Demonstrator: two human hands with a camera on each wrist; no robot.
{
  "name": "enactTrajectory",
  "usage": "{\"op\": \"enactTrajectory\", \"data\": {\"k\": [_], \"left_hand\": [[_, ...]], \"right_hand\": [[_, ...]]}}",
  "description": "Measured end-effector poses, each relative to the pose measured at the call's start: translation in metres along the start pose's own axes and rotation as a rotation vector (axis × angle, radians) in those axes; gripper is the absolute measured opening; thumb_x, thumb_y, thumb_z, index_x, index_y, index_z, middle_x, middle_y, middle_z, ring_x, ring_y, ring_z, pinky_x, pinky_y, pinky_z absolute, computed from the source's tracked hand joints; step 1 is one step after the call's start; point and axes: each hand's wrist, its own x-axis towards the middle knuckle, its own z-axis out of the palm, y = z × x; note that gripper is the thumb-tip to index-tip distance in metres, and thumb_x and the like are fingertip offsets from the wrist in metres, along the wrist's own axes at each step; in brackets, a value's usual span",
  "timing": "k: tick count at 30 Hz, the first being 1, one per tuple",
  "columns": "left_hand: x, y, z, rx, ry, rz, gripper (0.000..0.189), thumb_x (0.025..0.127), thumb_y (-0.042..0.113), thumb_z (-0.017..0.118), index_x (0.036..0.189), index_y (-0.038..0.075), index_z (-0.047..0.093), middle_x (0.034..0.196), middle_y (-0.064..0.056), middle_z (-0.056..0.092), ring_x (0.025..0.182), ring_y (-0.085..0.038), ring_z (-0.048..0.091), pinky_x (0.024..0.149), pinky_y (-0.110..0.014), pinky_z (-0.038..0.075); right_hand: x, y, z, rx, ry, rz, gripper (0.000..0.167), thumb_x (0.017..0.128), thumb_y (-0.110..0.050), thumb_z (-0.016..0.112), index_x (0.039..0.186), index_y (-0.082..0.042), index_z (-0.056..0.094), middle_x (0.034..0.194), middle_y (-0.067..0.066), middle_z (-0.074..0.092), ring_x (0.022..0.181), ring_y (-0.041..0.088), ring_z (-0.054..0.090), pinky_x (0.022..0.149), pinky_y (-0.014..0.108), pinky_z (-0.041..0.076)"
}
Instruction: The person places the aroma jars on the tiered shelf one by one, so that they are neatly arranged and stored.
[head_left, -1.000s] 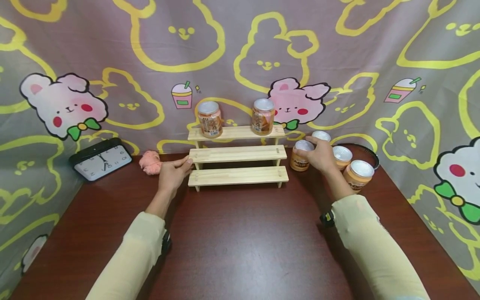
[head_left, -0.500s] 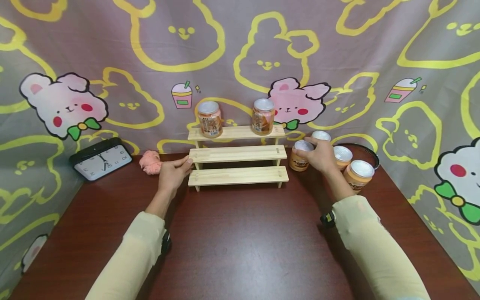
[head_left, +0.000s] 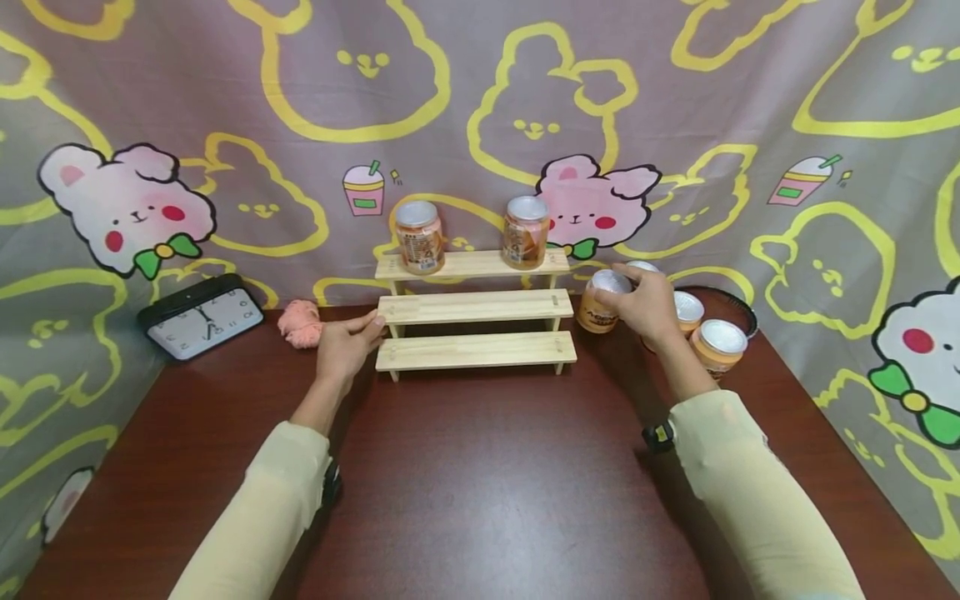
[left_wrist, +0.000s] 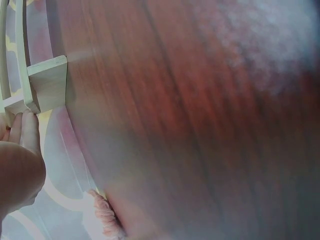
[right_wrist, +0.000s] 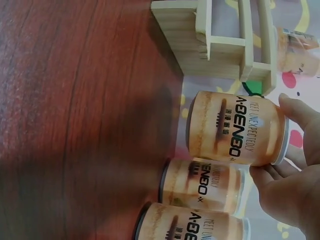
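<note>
A pale three-step wooden rack [head_left: 474, 307] stands at the back of the table. My left hand [head_left: 347, 348] holds its left end at the middle step, with several fingers fairly straight against the wood in the left wrist view. My right hand [head_left: 648, 303] grips an orange-brown can [head_left: 600, 307] with a silver lid, thumb and fingers around its lid end. This can [right_wrist: 237, 129] is tilted, just right of the rack. Two similar cans [head_left: 421, 240] [head_left: 526, 235] stand on the top step. Several more cans [head_left: 722, 343] stand beside and behind my right hand, partly hidden.
A black-framed clock [head_left: 202, 321] leans at the back left, with a pink bunched cloth [head_left: 301, 325] between it and my left hand. A dark curved rim [head_left: 738, 308] shows behind the right cans. A patterned curtain [head_left: 465, 100] hangs behind the brown table [head_left: 480, 483].
My right hand has moved slightly up and away with the can, which now tilts more. The left hand keeps its place on the rack.
</note>
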Motion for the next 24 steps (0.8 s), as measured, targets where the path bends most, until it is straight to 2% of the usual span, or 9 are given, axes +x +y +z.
{"op": "enactTrajectory", "data": {"k": [6, 9, 13, 18, 24], "left_hand": [[-0.001, 0.002, 0.001, -0.007, -0.001, 0.001, 0.041, 0.102, 0.009, 0.063, 0.136, -0.011, 0.053, 0.14, -0.023, 0.055, 0.12, -0.038, 0.061, 0.097, -0.035, 0.057], [-0.001, 0.003, 0.001, -0.007, -0.003, -0.001, 0.041, 0.102, 0.009, 0.062, 0.136, -0.011, 0.053, 0.14, -0.023, 0.055, 0.12, -0.038, 0.061, 0.098, -0.035, 0.057], [-0.002, 0.004, 0.0, -0.009, -0.001, 0.0, 0.041, 0.102, 0.009, 0.062, 0.137, -0.011, 0.052, 0.14, -0.023, 0.054, 0.12, -0.038, 0.061, 0.098, -0.034, 0.057], [-0.003, 0.004, 0.0, -0.009, -0.003, 0.002, 0.04, 0.102, 0.009, 0.062, 0.136, -0.011, 0.052, 0.14, -0.023, 0.054, 0.12, -0.037, 0.061, 0.098, -0.035, 0.057], [-0.003, 0.003, -0.001, 0.007, -0.001, 0.001, 0.041, 0.102, 0.01, 0.063, 0.136, -0.01, 0.053, 0.14, -0.023, 0.054, 0.119, -0.037, 0.061, 0.095, -0.032, 0.058]], "right_hand": [[0.0, -0.006, -0.005, 0.028, 0.019, 0.02, 0.061, 0.084, -0.026, 0.085, 0.132, 0.006, 0.064, 0.134, 0.026, 0.061, 0.117, 0.036, 0.059, 0.088, 0.047, 0.058], [0.001, -0.011, -0.008, 0.047, 0.038, 0.026, 0.061, 0.084, -0.029, 0.085, 0.132, 0.004, 0.065, 0.131, 0.025, 0.063, 0.111, 0.034, 0.061, 0.081, 0.034, 0.056], [0.001, -0.018, -0.012, 0.048, 0.056, 0.026, 0.061, 0.084, -0.033, 0.085, 0.132, 0.001, 0.067, 0.131, 0.023, 0.064, 0.108, 0.032, 0.061, 0.072, 0.018, 0.048], [0.0, -0.025, -0.014, 0.042, 0.069, 0.013, 0.062, 0.083, -0.036, 0.085, 0.13, 0.0, 0.068, 0.131, 0.021, 0.065, 0.109, 0.032, 0.062, 0.072, 0.019, 0.046], [0.001, -0.031, -0.014, 0.057, 0.09, -0.025, 0.059, 0.082, -0.036, 0.085, 0.128, 0.0, 0.07, 0.124, 0.023, 0.067, 0.098, 0.029, 0.062, 0.065, 0.017, 0.046]]}}
